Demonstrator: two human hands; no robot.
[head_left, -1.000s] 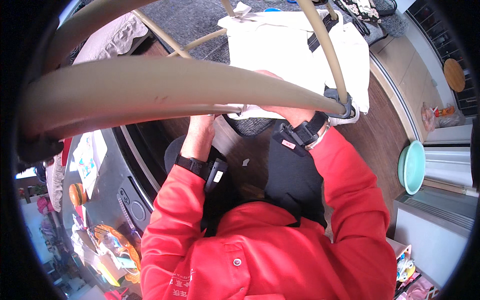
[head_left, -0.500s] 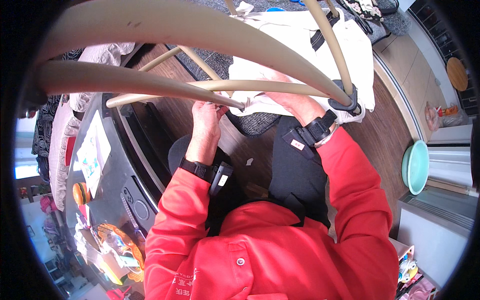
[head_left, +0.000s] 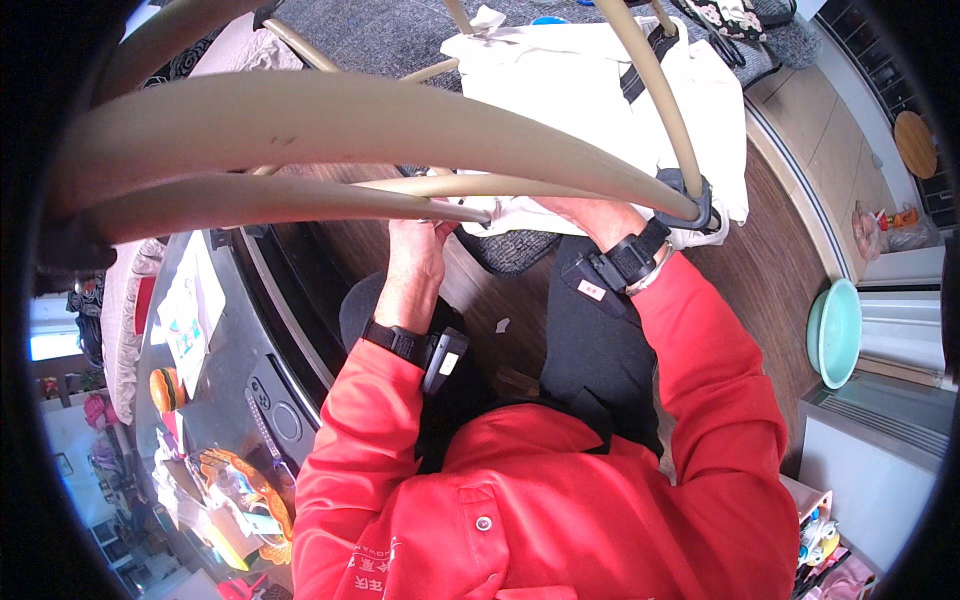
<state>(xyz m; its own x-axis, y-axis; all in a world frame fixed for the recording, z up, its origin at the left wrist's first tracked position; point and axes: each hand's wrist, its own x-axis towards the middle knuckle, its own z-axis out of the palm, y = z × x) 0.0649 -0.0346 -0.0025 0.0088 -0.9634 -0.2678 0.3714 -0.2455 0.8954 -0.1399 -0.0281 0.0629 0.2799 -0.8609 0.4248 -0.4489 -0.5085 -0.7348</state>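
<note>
A white cloth [head_left: 560, 90] hangs over a beige tube rack [head_left: 350, 120] in front of me, above a grey rug. My left hand [head_left: 415, 255] reaches up to the cloth's lower left corner, its fingertips tucked behind a thin beige rod [head_left: 480, 186]. My right hand [head_left: 598, 215] grips the cloth's lower edge, partly hidden by a thick curved tube. Both wrists carry black straps with small devices. My red sleeves fill the lower part of the view.
A grey appliance top [head_left: 230, 360] with papers and small clutter stands at my left. A teal basin [head_left: 835, 330] lies on the wooden floor at right, beside a white unit. A round wooden stool [head_left: 915, 145] is at far right.
The view has shifted, so the beige tubes sweep lower across the picture. Both hands stay at the cloth's lower edge, the left one a little higher.
</note>
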